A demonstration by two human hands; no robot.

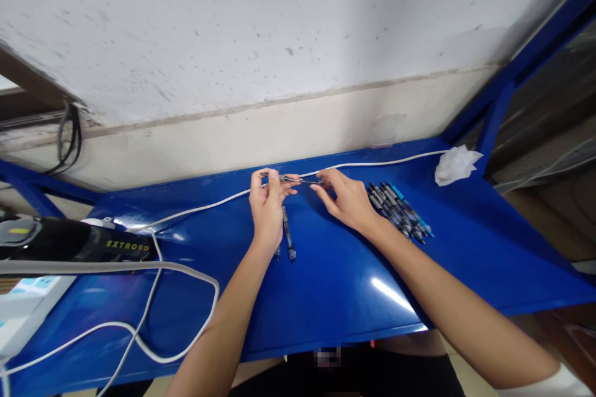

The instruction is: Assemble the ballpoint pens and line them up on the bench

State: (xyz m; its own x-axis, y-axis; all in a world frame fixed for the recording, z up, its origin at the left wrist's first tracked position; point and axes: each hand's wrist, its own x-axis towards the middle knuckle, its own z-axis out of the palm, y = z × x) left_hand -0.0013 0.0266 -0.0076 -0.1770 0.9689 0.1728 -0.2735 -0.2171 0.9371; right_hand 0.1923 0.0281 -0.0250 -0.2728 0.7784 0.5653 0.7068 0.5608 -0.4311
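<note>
Near the middle of the blue table (326, 298), my left hand (269, 201) pinches a dark pen barrel (284, 178) between thumb and fingers. A thin refill (305, 182) reaches from the barrel toward my right hand (343, 197), whose thumb and fingertips close on its right end. Just below my left hand lies a clear and black pen (288, 236), with the tip of another beside it, partly covered by the hand. Right of my right hand, several black and grey pens (395, 208) lie side by side, with a light blue pen (410, 206) at their right edge.
A white cable (205, 206) runs along the table's back, toward crumpled white plastic (456, 165) at right. More white cable loops at left, near a black object with yellow lettering (93, 243) and a white box (40, 304). A pale wall (233, 136) stands behind.
</note>
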